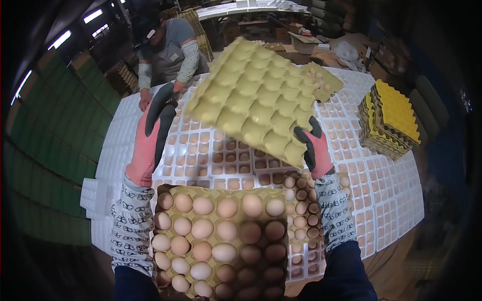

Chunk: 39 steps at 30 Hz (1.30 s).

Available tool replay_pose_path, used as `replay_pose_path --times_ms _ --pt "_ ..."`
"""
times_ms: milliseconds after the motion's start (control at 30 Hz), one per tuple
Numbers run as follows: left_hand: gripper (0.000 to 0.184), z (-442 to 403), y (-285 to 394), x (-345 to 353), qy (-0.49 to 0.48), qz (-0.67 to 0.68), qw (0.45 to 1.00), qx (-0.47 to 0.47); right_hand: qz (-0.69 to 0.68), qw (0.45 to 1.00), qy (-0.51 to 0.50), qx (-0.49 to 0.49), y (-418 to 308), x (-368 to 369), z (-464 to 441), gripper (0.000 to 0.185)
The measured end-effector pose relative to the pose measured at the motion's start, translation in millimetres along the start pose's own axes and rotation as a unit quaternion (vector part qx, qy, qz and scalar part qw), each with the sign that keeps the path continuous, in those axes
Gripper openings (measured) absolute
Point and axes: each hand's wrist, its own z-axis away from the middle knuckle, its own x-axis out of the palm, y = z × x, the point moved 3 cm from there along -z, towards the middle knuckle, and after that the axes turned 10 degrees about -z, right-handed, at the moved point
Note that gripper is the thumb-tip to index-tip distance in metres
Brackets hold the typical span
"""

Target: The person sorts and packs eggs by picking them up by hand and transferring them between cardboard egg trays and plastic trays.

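My right hand [316,148], in a pink and black glove, pinches the lower right corner of an empty yellowish egg tray [256,100]. The tray hangs tilted in the air. To its left, my left hand [153,133] is raised in a matching glove, fingers stretched upward, apart from the tray's edge. Below both hands, close to me, a pulp tray full of eggs [226,231] lies with brown and pale eggs in rows, its right part in shadow. Beside it, near my right forearm, sits another tray of eggs [301,205].
White plastic trays [371,200] holding eggs cover the table. A stack of yellow egg trays [389,120] stands at right. A co-worker [173,50] leans over the far left side. A pulp tray with a few eggs [324,83] lies at the back. Green crates [55,135] line the left.
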Motion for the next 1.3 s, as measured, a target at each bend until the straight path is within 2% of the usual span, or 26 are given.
replay_pose_path --times_ms 67,100,167,233,333,433,467,500,567,600,633,700,733,767,800,833,900,933,967,1000,1033,1100,1133,1167,1233,1300 --pt "0.038 14 12 -13 -0.011 0.001 1.0 0.008 0.008 0.996 0.065 -0.053 31 -10 -32 0.054" --pt "0.037 25 16 -16 -0.04 -0.041 0.998 0.002 -0.001 0.992 0.106 -0.071 44 -10 -49 0.049" --pt "0.038 47 19 -24 -0.089 -0.197 0.972 0.088 0.086 0.977 0.162 -0.11 77 -16 -85 0.047" --pt "0.046 70 14 -33 -0.153 -0.208 0.964 0.062 0.262 0.958 0.115 0.007 126 -50 -129 0.078" --pt "0.057 107 0 -53 -0.218 -0.281 0.932 0.072 0.371 0.919 0.071 0.117 102 -3 -90 0.081" --pt "0.059 124 -18 -60 -0.286 -0.362 0.882 0.098 0.327 0.915 -0.178 0.156 28 88 -21 0.066" --pt "0.059 125 -29 -61 -0.292 -0.342 0.888 0.094 0.369 0.893 -0.243 0.087 -8 125 11 0.064" --pt "0.06 121 -37 -62 -0.298 -0.322 0.894 0.091 0.408 0.86 -0.305 0.018 -35 159 40 0.061" --pt "0.058 107 -32 -59 -0.322 -0.304 0.892 0.093 0.518 0.712 -0.471 -0.059 -45 185 76 0.065" --pt "0.054 103 -34 -60 -0.34 -0.301 0.886 0.094 0.656 0.564 -0.491 -0.105 -38 189 95 0.075" --pt "0.05 101 -34 -60 -0.356 -0.297 0.881 0.095 0.749 0.427 -0.506 -0.002 -25 195 107 0.086" --pt "0.04 100 -25 -67 -0.28 -0.122 0.95 0.062 0.7 0.462 -0.542 -0.055 -17 179 106 0.085" --pt "0.035 97 -24 -76 -0.238 -0.032 0.969 0.05 0.671 0.523 -0.521 -0.073 -30 176 107 0.08" --pt "0.024 98 -47 -81 -0.156 0.152 0.973 -0.07 0.632 0.585 -0.499 -0.094 -41 169 107 0.075" --pt "0.025 94 -53 -83 -0.169 0.207 0.957 -0.111 0.589 0.643 -0.476 -0.113 -48 169 109 0.07" --pt "0.027 92 -58 -83 -0.178 0.265 0.935 -0.154 0.44 0.812 -0.384 -0.014 -55 177 105 0.054" --pt "0.033 94 -43 -64 -0.253 0.074 0.953 -0.152 0.241 0.93 -0.263 0.091 -52 166 84 0.043" --pt "0.036 90 -25 -49 -0.272 -0.1 0.955 0.065 0.203 0.931 -0.277 0.121 -45 166 77 0.04" --pt "0.045 94 -22 -34 -0.266 -0.252 0.916 0.163 0.163 0.931 -0.289 0.151 -40 168 75 0.037" --pt "0.048 92 -19 -24 -0.322 -0.307 0.884 0.144 0.31 0.873 -0.317 0.204 -39 200 85 0.031" --pt "0.052 90 -18 -21 -0.374 -0.359 0.847 0.121 0.482 0.786 -0.369 0.112 -30 218 100 0.037" --pt "0.051 93 -22 -43 -0.307 -0.171 0.933 0.073 0.641 0.652 -0.403 0.039 -7 225 121 0.053" --pt "0.05 97 -26 -56 -0.272 -0.076 0.958 0.048 0.639 0.65 -0.41 0.04 -14 228 121 0.065" --pt "0.049 102 -32 -67 -0.262 0.031 0.964 -0.007 0.588 0.71 -0.383 0.047 -20 217 113 0.067" --pt "0.049 113 -44 -86 -0.224 0.244 0.937 -0.112 0.251 0.894 -0.323 0.184 -40 202 104 0.067" --pt "0.063 124 -41 -91 -0.227 0.194 0.948 -0.109 0.195 0.903 -0.318 0.214 -59 206 112 0.063"
